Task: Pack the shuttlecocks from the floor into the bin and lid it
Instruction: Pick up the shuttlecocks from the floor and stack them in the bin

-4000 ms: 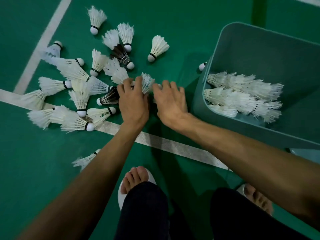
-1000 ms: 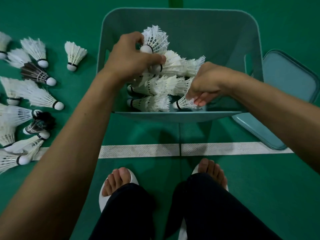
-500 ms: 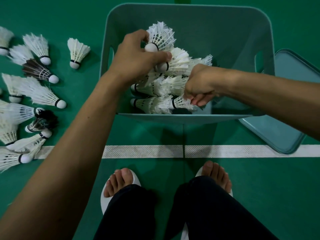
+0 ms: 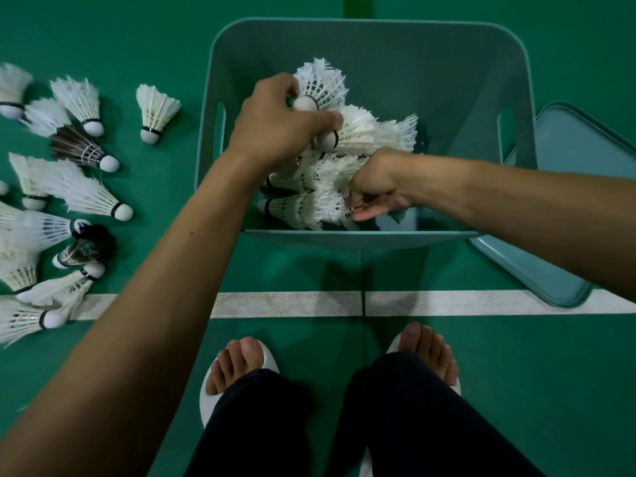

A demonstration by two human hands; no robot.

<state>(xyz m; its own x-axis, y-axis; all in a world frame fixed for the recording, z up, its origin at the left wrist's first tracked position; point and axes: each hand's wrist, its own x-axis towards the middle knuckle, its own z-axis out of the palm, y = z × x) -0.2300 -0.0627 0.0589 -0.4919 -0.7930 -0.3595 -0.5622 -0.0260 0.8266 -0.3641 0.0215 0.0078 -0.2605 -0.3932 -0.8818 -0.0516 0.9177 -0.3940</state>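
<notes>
Your left grip (image 4: 275, 125) is closed on two shuttles (image 4: 321, 84), corks toward you, held over the stack (image 4: 299, 208) inside the bin (image 4: 447, 63). Your right grip (image 4: 377, 184) sits low by the near wall, fingers curled round the feather end of the stack's front row (pinching it, as far as shows).

A few nested rows already lie in the bin, so packing looks underway but well short of done. A dozen or so loose shuttles (image 4: 156, 111) lie on the floor (image 4: 516, 373) to your left, two of them dark-feathered, and more may sit past the frame edge. The lid (image 4: 568, 208) lies flat just right of the bin, not yet on, one corner over the white line (image 4: 289, 304).

The bin's far half and right side are bare, so new rows can go there. Mind the near rim under your right forearm, and your feet (image 4: 241, 366) just behind the line.
</notes>
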